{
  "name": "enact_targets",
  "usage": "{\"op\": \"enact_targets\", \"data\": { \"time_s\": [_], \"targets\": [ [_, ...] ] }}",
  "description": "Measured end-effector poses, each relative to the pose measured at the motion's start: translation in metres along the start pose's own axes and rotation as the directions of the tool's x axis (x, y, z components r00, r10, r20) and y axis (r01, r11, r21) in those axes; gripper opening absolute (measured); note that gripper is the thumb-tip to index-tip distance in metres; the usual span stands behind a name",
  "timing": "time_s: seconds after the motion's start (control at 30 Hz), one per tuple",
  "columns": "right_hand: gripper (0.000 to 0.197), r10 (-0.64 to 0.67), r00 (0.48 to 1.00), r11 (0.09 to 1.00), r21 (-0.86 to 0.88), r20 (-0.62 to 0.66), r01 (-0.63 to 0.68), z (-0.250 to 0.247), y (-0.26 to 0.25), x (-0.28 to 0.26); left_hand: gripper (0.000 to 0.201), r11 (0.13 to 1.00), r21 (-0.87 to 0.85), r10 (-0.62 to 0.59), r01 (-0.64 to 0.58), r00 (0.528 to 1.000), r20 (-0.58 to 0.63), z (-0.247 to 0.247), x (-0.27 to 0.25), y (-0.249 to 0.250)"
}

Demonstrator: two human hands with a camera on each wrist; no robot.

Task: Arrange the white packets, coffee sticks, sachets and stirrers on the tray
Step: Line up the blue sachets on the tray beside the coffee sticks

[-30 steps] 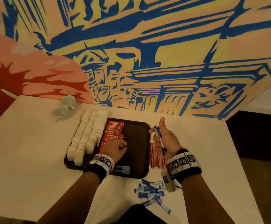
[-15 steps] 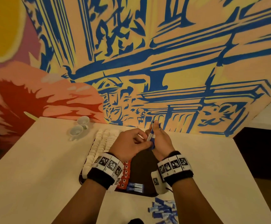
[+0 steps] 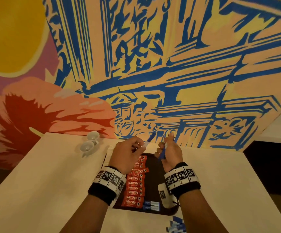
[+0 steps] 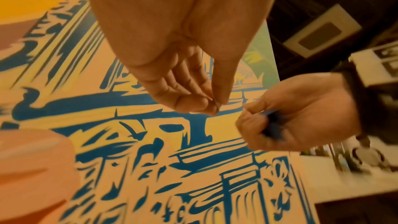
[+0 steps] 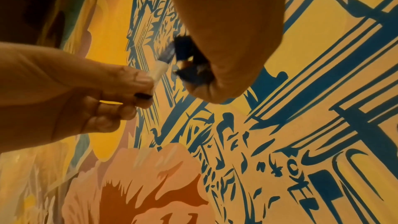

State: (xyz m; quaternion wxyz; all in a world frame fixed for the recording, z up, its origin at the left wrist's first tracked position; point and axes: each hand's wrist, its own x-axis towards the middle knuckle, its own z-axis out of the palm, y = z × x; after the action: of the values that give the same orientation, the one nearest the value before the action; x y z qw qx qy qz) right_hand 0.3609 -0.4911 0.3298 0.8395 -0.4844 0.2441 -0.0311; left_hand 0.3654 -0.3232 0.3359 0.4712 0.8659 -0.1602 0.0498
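One blue-and-white sachet [image 3: 148, 142] pinched aloft, tilted; more blue sachets [image 3: 162, 153] bunched upright alongside; red coffee sticks [image 3: 135, 185] rowed on the dark tray [image 3: 153, 179]; two sachets [image 3: 151, 205] flat near its front edge.

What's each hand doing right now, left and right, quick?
Left hand: grip closed, pinching one blue sachet by its end.
Right hand: grip closed around a bunch of blue sachets.

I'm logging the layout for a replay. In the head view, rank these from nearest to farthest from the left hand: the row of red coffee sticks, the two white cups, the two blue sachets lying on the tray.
1. Row of red coffee sticks, on the tray just below the left hand.
2. Two white cups, on the table to its left.
3. Two blue sachets, at the tray's near edge.
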Motion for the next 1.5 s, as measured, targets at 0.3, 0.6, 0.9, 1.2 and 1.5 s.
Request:
{"op": "enact_targets", "data": {
  "time_s": [0.3, 0.6, 0.9, 1.2, 1.5],
  "targets": [
    [0.064, 0.222, 0.907, 0.927, -0.366, 0.359, -0.082, 0.014, -0.013, -0.021, 0.013, 0.907, 0.072, 0.422, -0.416, 0.901, -0.101, -0.03, 0.014, -0.012],
    [0.014, 0.073, 0.956, 0.964, -0.266, 0.283, 0.005, 0.012, -0.012, -0.012, 0.015, 0.945, -0.32, 0.074, -0.067, 0.997, 0.007, -0.028, 0.018, -0.019],
    [0.021, 0.048, 0.983, 0.964, -0.267, 0.175, 0.0, -0.011, -0.01, -0.001, 0.02, 0.874, -0.461, -0.03, 0.154, 0.964, 0.265, -0.015, 0.017, -0.02],
    [0.031, 0.062, 0.996, 0.948, -0.315, 0.064, -0.038, -0.043, -0.011, 0.012, 0.032, 0.985, 0.04, 0.156, -0.165, 0.973, 0.17, 0.005, 0.021, -0.022],
    [0.033, 0.086, 0.996, 0.922, -0.38, 0.017, -0.073, -0.076, 0.001, 0.024, 0.032, 0.946, 0.245, 0.147, -0.214, 0.953, 0.266, 0.043, 0.024, -0.02]
  ]
}}
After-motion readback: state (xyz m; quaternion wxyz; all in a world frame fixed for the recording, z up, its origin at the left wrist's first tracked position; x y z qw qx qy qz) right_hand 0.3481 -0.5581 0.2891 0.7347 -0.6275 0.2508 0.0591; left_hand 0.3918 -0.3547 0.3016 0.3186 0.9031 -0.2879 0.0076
